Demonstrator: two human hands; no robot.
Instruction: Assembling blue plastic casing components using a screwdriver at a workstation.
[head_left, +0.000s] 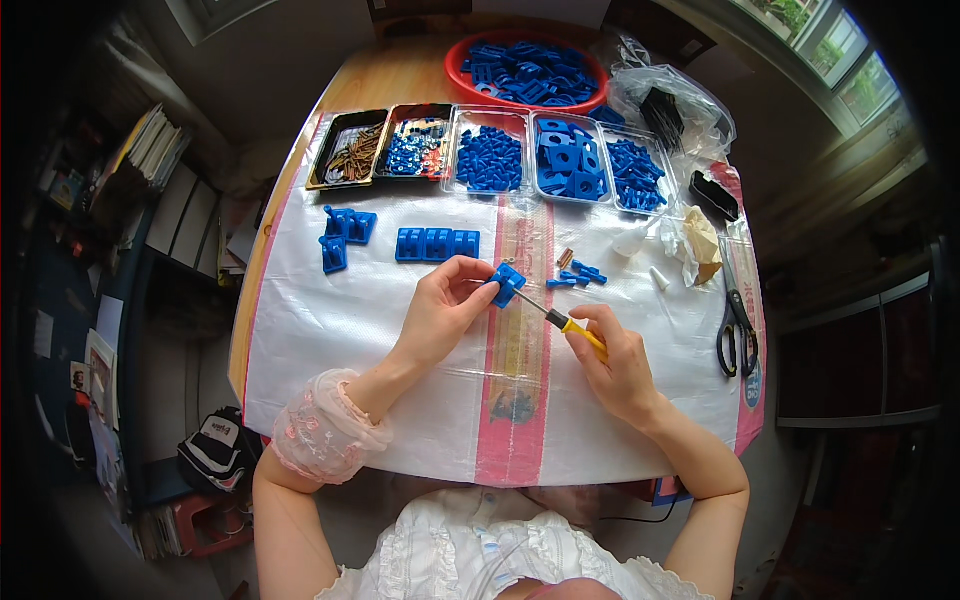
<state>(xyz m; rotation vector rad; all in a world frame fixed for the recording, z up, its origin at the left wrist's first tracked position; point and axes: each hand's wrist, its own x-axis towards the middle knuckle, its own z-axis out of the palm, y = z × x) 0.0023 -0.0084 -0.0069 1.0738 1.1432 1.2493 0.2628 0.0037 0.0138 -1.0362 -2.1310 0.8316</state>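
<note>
Far left we have the shelf unit (150, 235) with its papers and books, a black-and-white bag (215, 450) low beside it. Onto the white sheet (330, 330) now: three blue blocks (348, 228) sit close together, below a black tray (338, 184) of brass-coloured screws. Next along, a second black tray (408, 177) of small metal and blue bits, and beneath it a tidy row of blue blocks (437, 244). Here's the action, centre table! The left hand (450, 300), pink cuff (332, 425) up the forearm, pinches a blue piece (507, 283) between thumb and fingers, over the sheet's pink-edged stripe. The screwdriver (580, 330) meets that piece, its yellow-and-black handle gripped by the right hand (615, 368); the hands themselves are apart, joined only through tool and part. Behind, a clear tray (488, 193) of small blue pieces, then the red basin (457, 75) heaped with blue parts, and two more clear trays of blue. Just beyond the right hand, a little cluster of blue pins (580, 275); then a white cone (660, 279), crumpled paper (702, 245), and, far right, black-handled scissors (737, 335).
</note>
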